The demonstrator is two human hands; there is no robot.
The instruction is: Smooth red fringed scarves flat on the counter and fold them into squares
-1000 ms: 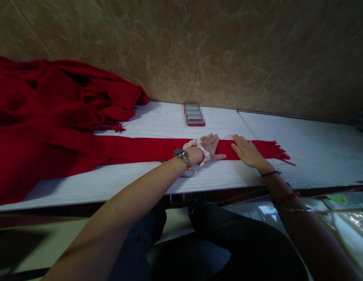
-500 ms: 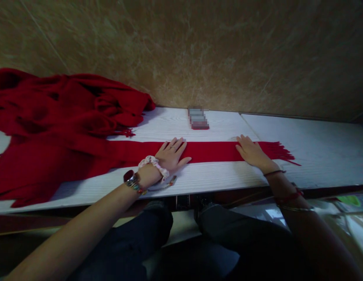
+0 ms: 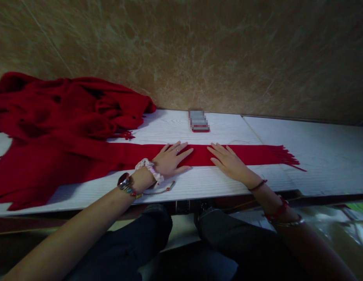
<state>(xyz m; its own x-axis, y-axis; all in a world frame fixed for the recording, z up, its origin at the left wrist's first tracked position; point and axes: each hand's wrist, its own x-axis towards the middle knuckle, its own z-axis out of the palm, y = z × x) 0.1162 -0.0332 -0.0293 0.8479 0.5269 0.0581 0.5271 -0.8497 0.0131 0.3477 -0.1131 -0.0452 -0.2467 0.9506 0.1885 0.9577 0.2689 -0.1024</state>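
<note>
A long red scarf (image 3: 257, 154) lies flat along a white wooden table (image 3: 199, 183), its fringed end at the right. My left hand (image 3: 171, 160) rests flat on it with fingers spread, a ring on one finger and a pink scrunchie at the wrist. My right hand (image 3: 226, 162) lies flat on the scarf just to the right, fingers stretched out. Both palms press on the cloth and hold nothing.
A heap of bunched red scarves (image 3: 61, 113) covers the table's left end. A small phone-like object (image 3: 198, 120) lies near the brown marbled wall (image 3: 199, 50). My knees sit under the table's front edge.
My left hand slid left along the scarf, then my right hand slid left from near the fringe toward the middle. The two hands now lie close together.
</note>
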